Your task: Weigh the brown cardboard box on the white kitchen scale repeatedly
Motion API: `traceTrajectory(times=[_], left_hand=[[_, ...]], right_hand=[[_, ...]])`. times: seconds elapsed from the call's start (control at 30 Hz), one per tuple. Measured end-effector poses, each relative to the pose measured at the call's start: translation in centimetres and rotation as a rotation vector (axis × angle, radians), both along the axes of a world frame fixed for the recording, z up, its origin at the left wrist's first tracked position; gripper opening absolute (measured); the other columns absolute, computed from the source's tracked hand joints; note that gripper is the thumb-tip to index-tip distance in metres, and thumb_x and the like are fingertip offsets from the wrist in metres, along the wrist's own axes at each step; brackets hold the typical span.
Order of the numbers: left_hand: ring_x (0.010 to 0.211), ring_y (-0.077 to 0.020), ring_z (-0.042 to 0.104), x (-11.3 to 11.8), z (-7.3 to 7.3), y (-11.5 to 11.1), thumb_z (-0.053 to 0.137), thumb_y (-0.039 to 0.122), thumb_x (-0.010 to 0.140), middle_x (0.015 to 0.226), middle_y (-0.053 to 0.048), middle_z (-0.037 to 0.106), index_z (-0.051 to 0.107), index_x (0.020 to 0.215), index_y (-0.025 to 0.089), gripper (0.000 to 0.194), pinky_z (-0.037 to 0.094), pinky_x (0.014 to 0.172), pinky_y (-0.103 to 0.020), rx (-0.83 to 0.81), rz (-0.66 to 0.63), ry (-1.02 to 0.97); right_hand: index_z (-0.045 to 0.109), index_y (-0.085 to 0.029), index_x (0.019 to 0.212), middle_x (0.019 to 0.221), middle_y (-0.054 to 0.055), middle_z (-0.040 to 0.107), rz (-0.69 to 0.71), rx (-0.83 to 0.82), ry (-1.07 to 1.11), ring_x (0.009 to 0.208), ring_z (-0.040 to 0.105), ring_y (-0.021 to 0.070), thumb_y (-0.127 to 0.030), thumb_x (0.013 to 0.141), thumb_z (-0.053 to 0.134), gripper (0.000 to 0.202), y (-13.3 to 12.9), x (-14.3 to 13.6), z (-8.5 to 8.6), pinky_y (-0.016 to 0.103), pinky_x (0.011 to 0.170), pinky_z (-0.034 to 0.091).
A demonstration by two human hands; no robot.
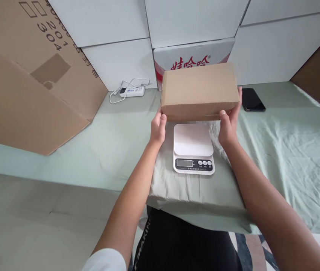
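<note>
Nearest to me are the person's lap in black cloth with white lettering and two bare forearms reaching forward over the edge of a table draped in a pale green sheet [290,158]. On the sheet, just past that edge, sits a small white kitchen scale [194,149], its bare weighing plate toward the far side and its display and three round buttons facing the person.

Beyond the scale, the left hand [158,128] and the right hand [229,121] grip a plain brown cardboard box [199,90] by its two short ends. The left thumb lies up against the box's near-left corner, the rest of those fingers hidden behind the end. The right hand's fingers wrap the right end, the thumb on the near face. The box is closed, level, and sits just behind the scale's plate. I cannot tell whether it is lifted clear of the sheet or touching it.

Farther back, a black phone [252,100] lies flat on the sheet to the right of the box, and a white power strip [132,91] with a looped cord lies to the left. Behind the box is a white carton [194,56] printed with red characters, against stacked white boxes. A large brown carton [27,71] leans at the far left.
</note>
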State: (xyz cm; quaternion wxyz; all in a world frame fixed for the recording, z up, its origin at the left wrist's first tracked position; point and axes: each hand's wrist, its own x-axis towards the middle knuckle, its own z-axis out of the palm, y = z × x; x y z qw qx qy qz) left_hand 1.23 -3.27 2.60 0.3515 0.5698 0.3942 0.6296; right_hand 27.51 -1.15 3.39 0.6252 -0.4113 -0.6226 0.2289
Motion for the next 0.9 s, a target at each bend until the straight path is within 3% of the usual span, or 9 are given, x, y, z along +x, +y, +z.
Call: traceTrajectory(times=[0.23,0.4,0.5,0.6,0.7,0.9], left_hand=[[0.15,-0.0371,0.065,0.5,0.2,-0.8,0.057,0.099,0.084,0.152,-0.013,0.073,0.068,0.141,0.031,0.09,0.053,0.126,-0.051,-0.011,0.06,-0.063],[0.151,-0.0366,0.066,0.1,0.3,-4.6,0.056,0.093,0.091,0.152,-0.014,0.074,0.067,0.138,0.029,0.081,0.055,0.124,-0.05,0.007,0.038,-0.061],[0.149,-0.0359,0.068,-0.2,0.0,-7.7,0.055,0.085,0.097,0.151,-0.016,0.074,0.066,0.137,0.027,0.072,0.057,0.121,-0.049,0.032,0.052,-0.073],[0.146,-0.0362,0.07,-0.3,-0.7,-9.7,0.055,0.085,0.097,0.145,-0.016,0.076,0.067,0.135,0.026,0.071,0.06,0.118,-0.05,0.073,0.073,-0.064],[0.148,-0.0365,0.069,-0.2,-1.4,-10.7,0.054,0.086,0.097,0.146,-0.017,0.076,0.067,0.137,0.024,0.075,0.059,0.119,-0.05,0.083,0.066,-0.035],[0.147,-0.0365,0.07,0.0,-1.8,-11.2,0.054,0.083,0.099,0.152,-0.018,0.075,0.067,0.139,0.023,0.074,0.06,0.119,-0.052,0.011,0.055,-0.022]], right_hand=[[0.028,-0.032,0.175,0.186,0.006,0.032,0.019,0.102,0.031,0.179,0.021,0.0358,-0.084,0.086,0.067,0.11,-1.8,0.5,0.9,0.057,0.15,0.02],[0.038,-0.04,0.172,0.187,0.0,0.033,-0.003,0.131,-0.002,0.179,0.021,0.037,-0.077,0.093,0.067,0.092,-4.5,0.9,1.1,0.06,0.151,0.02],[0.037,-0.041,0.173,0.184,0.002,0.035,0.006,0.159,-0.034,0.176,0.027,0.0397,-0.074,0.093,0.069,0.092,-6.3,0.9,0.5,0.066,0.149,0.02],[0.036,-0.042,0.172,0.182,0.004,0.036,-0.016,0.172,-0.03,0.173,0.034,0.0423,-0.08,0.085,0.075,0.103,-7.5,1.0,-0.4,0.069,0.145,0.026],[0.039,-0.039,0.17,0.179,0.007,0.039,-0.059,0.172,-0.001,0.17,0.036,0.0437,-0.085,0.08,0.076,0.107,-8.1,1.4,-1.0,0.069,0.142,0.031],[0.045,-0.036,0.166,0.172,0.01,0.049,-0.071,0.1,0.003,0.161,0.048,0.0425,-0.08,0.083,0.074,0.097,-8.5,1.8,-1.4,0.071,0.138,0.035]])
